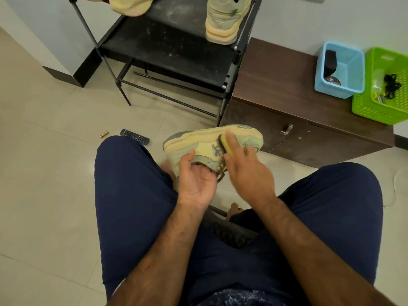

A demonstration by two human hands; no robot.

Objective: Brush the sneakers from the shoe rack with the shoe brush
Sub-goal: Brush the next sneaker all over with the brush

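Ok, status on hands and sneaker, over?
Left hand grips sneaker at the collar. Right hand holds brush against its side. Nothing in the way.

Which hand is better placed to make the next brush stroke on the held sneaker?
Right, likely. The right hand holds the shoe brush with bristles against the sneaker; the left hand grips the sneaker at its opening, steadying it.

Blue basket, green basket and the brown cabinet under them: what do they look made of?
Blue basket: moulded plastic, smooth with a slight sheen, solid walls and a rolled rim. Green basket: plastic too, with walls pierced in a fine grid. Cabinet: probably wood or laminate board, dark brown and matt, with faint grain streaks on top. Its door handle looks like brushed metal.
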